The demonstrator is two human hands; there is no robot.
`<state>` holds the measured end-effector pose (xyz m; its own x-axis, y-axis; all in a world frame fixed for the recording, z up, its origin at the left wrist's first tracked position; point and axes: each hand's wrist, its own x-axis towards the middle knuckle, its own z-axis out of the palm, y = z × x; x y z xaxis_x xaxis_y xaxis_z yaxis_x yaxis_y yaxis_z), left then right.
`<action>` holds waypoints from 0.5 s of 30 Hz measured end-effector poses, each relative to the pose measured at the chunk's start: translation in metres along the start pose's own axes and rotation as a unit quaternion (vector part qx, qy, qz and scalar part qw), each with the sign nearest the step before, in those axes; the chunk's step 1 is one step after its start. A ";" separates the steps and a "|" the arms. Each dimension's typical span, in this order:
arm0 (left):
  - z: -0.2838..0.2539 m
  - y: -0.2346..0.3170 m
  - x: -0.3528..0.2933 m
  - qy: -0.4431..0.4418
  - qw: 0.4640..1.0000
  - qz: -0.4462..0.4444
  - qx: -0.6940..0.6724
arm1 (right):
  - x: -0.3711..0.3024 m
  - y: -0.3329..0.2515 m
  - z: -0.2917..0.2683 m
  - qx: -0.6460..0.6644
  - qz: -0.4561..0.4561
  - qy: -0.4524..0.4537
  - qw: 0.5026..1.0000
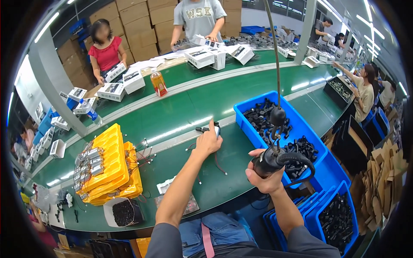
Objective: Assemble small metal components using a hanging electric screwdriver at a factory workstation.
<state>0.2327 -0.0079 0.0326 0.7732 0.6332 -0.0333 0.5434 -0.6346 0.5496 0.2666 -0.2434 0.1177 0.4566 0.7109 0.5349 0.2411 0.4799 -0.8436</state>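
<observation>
Left hand [208,142] is stretched fwd onto the green conveyor-style work table [180,107], fingers curled round a small black plastic part [216,127] w/ thin dark wires trailing back toward the body. Can't tell how tight the hold is, the back of the hand hides most of it, but it's def closed on the thing. A second small black piece [200,129] sits just left of the hand, on the belt edge.

Right hand [264,174] is wrapped firmly round a black hanging power screwdriver [272,160], the kind slung from a cable overhead w/ a hose looping off its side. Tool's long axis runs roughly left-right and a bit tilted, tip end toward the left hand. So the part lies up and left of the tool, near but not touching. Left hand is the one on it; right is apart.

Just right of both: big blue plastic bin [325,165] full of black moulded parts. Far left, stacked yellow trays [112,165] w/ small metal motors.
</observation>
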 end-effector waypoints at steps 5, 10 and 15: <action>0.036 -0.007 -0.011 0.203 0.973 -0.002 0.113 | -0.002 0.011 -0.009 -0.013 -0.053 0.036 0.998; 0.056 -0.010 -0.017 0.333 0.925 -0.016 0.182 | 0.008 0.009 -0.015 -0.096 -0.081 -0.041 0.991; 0.047 -0.008 -0.023 0.233 0.958 -0.096 0.136 | 0.006 0.014 -0.008 -0.077 -0.078 -0.042 0.993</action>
<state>0.2257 -0.0385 -0.0105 0.4553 0.8385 0.2994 0.7749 -0.5388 0.3305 0.2796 -0.2364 0.1088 0.3327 0.6770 0.6565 0.4338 0.5083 -0.7440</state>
